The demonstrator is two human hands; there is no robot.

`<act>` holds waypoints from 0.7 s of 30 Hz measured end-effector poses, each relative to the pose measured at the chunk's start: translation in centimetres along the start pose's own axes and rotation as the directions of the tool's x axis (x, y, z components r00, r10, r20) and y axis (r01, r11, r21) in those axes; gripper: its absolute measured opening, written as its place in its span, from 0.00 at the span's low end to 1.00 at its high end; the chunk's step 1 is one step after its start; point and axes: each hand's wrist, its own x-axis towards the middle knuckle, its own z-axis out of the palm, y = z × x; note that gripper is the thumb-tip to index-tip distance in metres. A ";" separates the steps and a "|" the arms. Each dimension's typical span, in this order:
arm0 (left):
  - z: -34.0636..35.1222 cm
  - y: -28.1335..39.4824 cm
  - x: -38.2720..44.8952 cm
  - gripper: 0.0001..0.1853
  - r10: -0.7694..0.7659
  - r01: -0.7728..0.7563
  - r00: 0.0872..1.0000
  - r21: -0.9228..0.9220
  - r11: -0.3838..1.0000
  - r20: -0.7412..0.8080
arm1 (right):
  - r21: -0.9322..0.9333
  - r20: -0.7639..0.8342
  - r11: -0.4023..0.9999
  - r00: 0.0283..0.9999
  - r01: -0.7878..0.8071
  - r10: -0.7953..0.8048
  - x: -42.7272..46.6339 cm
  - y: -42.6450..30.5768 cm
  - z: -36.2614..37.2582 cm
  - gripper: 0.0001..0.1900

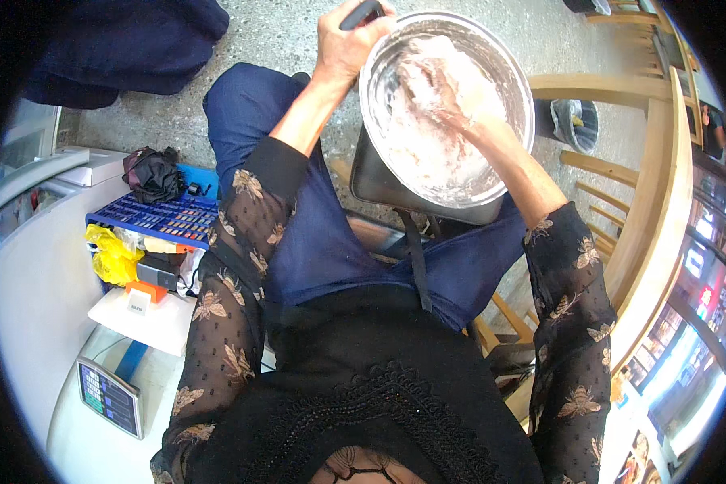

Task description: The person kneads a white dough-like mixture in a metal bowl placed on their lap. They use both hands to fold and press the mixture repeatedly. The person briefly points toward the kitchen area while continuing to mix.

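Observation:
A round metal pot (523,72) stands tilted towards me over a dark stool-like surface (423,204) in front of my knees. Wrapped around the pot's black handle (363,14) at the far left is my left hand (348,45). Pale pinkish-white paste (441,163) fills much of the pot and smears its inner wall. Sunk into that paste is my right hand (448,100), coated with it. Glare and paste hide the right fingers, so their grip does not show.
Left of me are a weighing scale's display (110,396), a blue crate (157,215), a yellow plastic bag (112,257) and a black bag (152,172). A wooden chair (656,169) and a lined waste bin (575,124) stand right. Someone's dark-clothed leg (133,48) is at upper left.

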 end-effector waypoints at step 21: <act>1.1 -1.8 3.2 0.08 -0.084 0.119 0.929 -0.076 0.990 0.360 | 0.033 0.503 0.964 0.829 0.265 -0.246 -7.2 3.7 -6.4 0.20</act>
